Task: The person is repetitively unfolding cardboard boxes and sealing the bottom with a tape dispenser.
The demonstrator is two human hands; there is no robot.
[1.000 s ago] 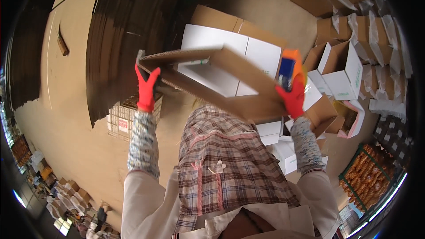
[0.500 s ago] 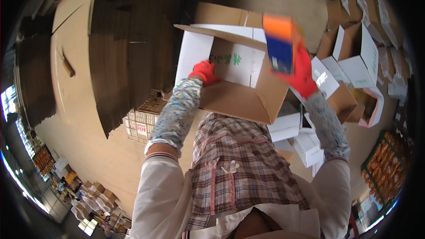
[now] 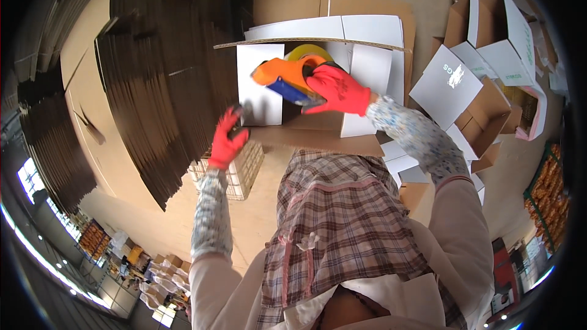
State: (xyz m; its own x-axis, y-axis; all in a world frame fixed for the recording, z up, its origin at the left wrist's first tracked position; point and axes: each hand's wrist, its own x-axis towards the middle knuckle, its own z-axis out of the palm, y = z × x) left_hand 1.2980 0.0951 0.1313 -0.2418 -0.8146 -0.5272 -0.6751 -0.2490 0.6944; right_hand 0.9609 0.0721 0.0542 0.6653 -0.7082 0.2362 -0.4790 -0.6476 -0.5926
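In front of me is a cardboard box [image 3: 361,143], brown on one face and white on the other, with white end flaps and a brown flap on my side. My right hand [image 3: 339,90], in a red glove, is closed round an orange and blue tape dispenser [image 3: 278,74]. A yellow tape roll [image 3: 307,51] shows behind the orange part. The dispenser is over the box opening, near the left white flap [image 3: 260,82]. At the box's left near corner is my left hand [image 3: 227,139], also red-gloved, its fingers apart and holding nothing. Whether its fingertips touch the cardboard I cannot tell.
Flattened cardboard stacks [image 3: 147,91] rise close on the left. Below my left hand stands a pale slatted plastic crate [image 3: 246,174]. Several opened white and brown boxes [image 3: 449,82] lie in a heap on the right. Farther right are full orange-brown net sacks [image 3: 545,198].
My right hand has swung the tape dispenser leftward over the box. My left hand has left the box interior and moved left and nearer to me. The box now sits more squarely before me.
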